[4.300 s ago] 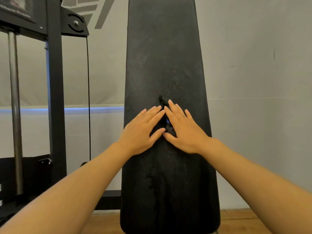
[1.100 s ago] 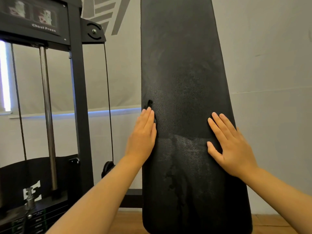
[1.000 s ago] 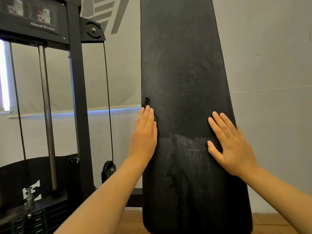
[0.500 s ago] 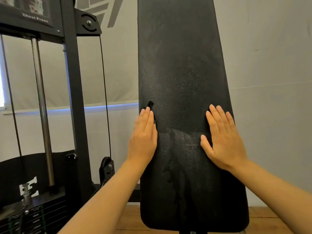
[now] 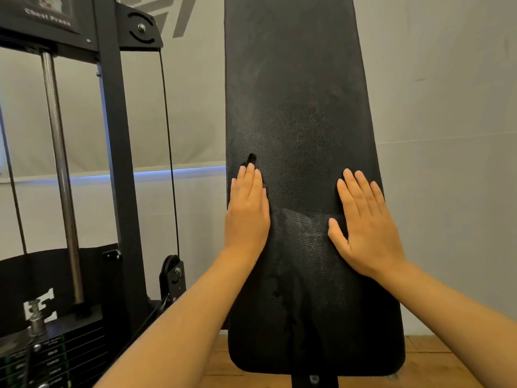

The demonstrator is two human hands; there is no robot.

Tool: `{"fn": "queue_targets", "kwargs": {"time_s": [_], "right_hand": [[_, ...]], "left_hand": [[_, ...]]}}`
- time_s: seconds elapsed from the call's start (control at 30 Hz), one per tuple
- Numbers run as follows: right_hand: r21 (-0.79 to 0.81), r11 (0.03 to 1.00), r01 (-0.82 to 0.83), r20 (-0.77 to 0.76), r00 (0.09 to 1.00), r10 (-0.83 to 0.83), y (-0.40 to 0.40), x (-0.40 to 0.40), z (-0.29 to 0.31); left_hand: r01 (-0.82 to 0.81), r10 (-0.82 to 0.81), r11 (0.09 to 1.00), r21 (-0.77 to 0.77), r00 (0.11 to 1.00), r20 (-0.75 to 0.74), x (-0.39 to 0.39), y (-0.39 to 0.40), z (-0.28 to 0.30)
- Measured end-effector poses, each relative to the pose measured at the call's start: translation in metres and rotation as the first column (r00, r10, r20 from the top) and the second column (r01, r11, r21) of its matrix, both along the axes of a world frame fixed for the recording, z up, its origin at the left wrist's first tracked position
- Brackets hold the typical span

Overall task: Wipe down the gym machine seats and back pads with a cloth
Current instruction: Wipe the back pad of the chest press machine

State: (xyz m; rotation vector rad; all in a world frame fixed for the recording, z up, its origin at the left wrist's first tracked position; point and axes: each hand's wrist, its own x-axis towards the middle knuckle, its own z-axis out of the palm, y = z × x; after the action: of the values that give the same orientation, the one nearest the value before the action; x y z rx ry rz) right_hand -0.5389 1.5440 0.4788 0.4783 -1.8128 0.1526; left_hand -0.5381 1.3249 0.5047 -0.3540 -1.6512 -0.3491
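Readable text: one label only.
"Chest Press" in pale letters on the black placard (image 5: 42, 15) at the top of the machine frame (image 5: 112, 135), upper left. Small labels on the weight plates (image 5: 53, 357) at lower left are too blurred to read. Grey graphic on the wall banner (image 5: 181, 21) is cut off, no letters legible.

The back pad (image 5: 296, 107) in the middle of the frame is black pebbled vinyl, matt up top, with a wet-looking sheen between the hands. At left, the frame post (image 5: 117, 163) is matt black painted metal and the guide rod (image 5: 60, 163) is polished steel. The floor (image 5: 436, 368) at lower right is bare wood, and the wall (image 5: 447, 107) at right is smooth matt grey
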Motion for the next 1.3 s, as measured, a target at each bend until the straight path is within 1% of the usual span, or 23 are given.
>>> {"fn": "queue_targets", "kwargs": {"time_s": [0.03,0.1,0.23,0.3,0.47,0.57,0.67,0.83,0.97,1.07,1.17,1.2,1.3], "right_hand": [[0.000,1.000,-0.002,-0.002,1.000,0.002,0.000,0.000,0.000],[-0.001,1.000,-0.005,-0.001,1.000,0.005,0.000,0.000,-0.001],[0.004,1.000,0.004,0.014,1.000,-0.004,0.000,0.001,-0.002],[0.004,1.000,0.015,0.035,0.999,-0.015,0.001,0.001,-0.001],[-0.002,1.000,0.012,0.035,0.999,-0.012,0.001,0.001,-0.001],[0.003,1.000,0.017,0.035,0.999,-0.017,0.001,0.003,-0.001],[0.017,1.000,0.016,0.060,0.998,-0.017,0.003,0.002,0.000],[0.124,0.992,-0.014,0.076,0.997,0.004,0.016,0.000,0.002],[0.123,0.992,-0.017,0.068,0.998,0.009,0.017,0.000,0.003],[0.130,0.991,-0.024,0.069,0.997,0.015,0.017,0.001,0.003],[0.127,0.992,-0.024,0.073,0.997,0.014,0.017,0.002,0.003],[0.124,0.992,-0.024,0.074,0.997,0.015,0.017,0.002,0.003],[0.116,0.993,-0.025,0.076,0.997,0.016,0.016,0.002,0.002]], "left_hand": [[-0.006,0.006,1.000,0.030,1.000,-0.003,-0.001,0.005,0.000],[-0.013,0.014,0.999,0.029,1.000,-0.017,0.002,0.007,-0.013],[-0.036,0.033,0.993,-0.110,0.999,-0.030,0.020,0.008,-0.055],[-0.038,0.035,0.990,-0.135,0.999,-0.022,0.024,0.011,-0.062],[-0.019,0.021,0.992,-0.124,1.000,0.009,0.020,0.013,-0.048],[-0.029,0.030,0.998,-0.058,0.999,0.017,0.014,0.026,-0.034],[0.019,-0.019,1.000,0.024,1.000,0.018,0.014,0.035,-0.031],[-0.015,0.015,0.999,-0.041,1.000,-0.002,0.012,0.037,-0.038],[-0.059,0.056,0.991,-0.117,0.998,-0.028,0.005,0.060,-0.039],[-0.052,0.048,0.992,-0.111,0.998,-0.030,0.004,0.070,-0.038],[-0.098,0.091,0.965,-0.245,0.995,-0.043,0.006,0.049,-0.034],[-0.120,0.111,0.958,-0.260,0.993,-0.048,0.006,0.037,-0.031],[-0.109,0.106,0.970,-0.215,0.994,-0.025,0.006,-0.007,-0.026]]}}
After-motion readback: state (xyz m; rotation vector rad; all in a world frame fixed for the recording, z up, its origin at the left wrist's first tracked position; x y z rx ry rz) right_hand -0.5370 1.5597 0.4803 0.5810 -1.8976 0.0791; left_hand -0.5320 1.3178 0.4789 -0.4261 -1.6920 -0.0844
